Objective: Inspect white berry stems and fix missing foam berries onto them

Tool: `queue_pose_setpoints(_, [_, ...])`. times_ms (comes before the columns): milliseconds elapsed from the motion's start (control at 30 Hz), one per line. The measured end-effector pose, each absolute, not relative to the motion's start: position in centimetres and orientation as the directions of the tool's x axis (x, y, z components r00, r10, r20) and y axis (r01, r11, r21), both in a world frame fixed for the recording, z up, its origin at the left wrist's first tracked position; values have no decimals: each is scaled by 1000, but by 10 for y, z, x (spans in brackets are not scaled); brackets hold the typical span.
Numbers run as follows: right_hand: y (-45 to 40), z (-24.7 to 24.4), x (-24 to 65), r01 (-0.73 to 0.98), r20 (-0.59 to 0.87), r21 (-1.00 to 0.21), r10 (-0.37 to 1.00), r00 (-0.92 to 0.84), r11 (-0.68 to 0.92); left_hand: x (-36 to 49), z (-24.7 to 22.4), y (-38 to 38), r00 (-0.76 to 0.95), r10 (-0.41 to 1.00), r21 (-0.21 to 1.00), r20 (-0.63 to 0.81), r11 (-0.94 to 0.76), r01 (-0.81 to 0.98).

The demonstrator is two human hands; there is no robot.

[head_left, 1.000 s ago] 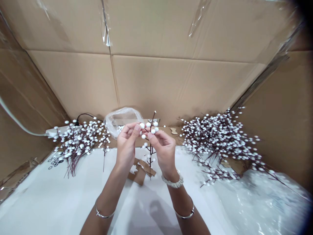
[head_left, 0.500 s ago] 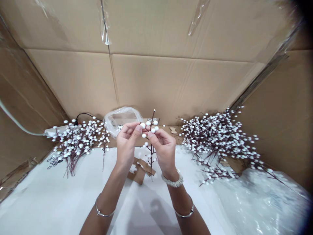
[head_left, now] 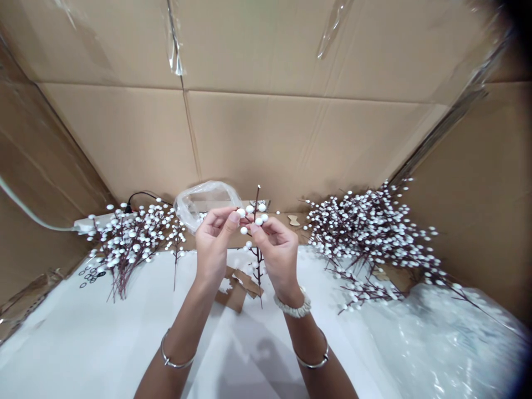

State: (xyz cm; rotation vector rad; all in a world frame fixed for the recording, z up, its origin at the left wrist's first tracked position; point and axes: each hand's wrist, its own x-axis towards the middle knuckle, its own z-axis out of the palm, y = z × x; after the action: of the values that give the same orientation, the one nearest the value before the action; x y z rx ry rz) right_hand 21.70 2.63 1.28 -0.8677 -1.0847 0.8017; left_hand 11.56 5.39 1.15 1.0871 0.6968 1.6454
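Between both hands, raised over the table, is an artificial berry stem (head_left: 258,256) with a brown stalk and white berries. It stands nearly upright, its bare tip leaning slightly left. My left hand (head_left: 214,238) is closed, thumb and forefinger pinching a white berry (head_left: 241,213) at the stem's left side. My right hand (head_left: 275,244) is closed too, its fingertips gripping the stem among the upper berries. Exactly where the right fingers meet the stalk is partly hidden. Below the stem lie torn brown cardboard pieces (head_left: 233,293) on the white table (head_left: 124,343).
A bunch of white berry stems (head_left: 133,238) lies at left, beside small black rings (head_left: 89,275) and a power strip (head_left: 95,221). A larger pile (head_left: 366,233) is at right, near clear plastic wrap (head_left: 449,343). A plastic bag (head_left: 208,194) sits behind my hands. Cardboard walls (head_left: 266,133) enclose the table.
The stem's top has tilted slightly left and its lower end slightly right. Both hands keep their pinch, with the left shifted a little left.
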Motion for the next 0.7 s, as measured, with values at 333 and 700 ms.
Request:
queue_pose_setpoints(333, [25, 14, 217, -145, 413, -877, 874, 256, 458, 114, 14, 55, -63, 958, 840, 281, -277, -467])
queue_pose_setpoints(700, [27, 11, 219, -167, 397, -881, 884, 248, 442, 113, 16, 56, -23, 963, 835, 270, -246, -493])
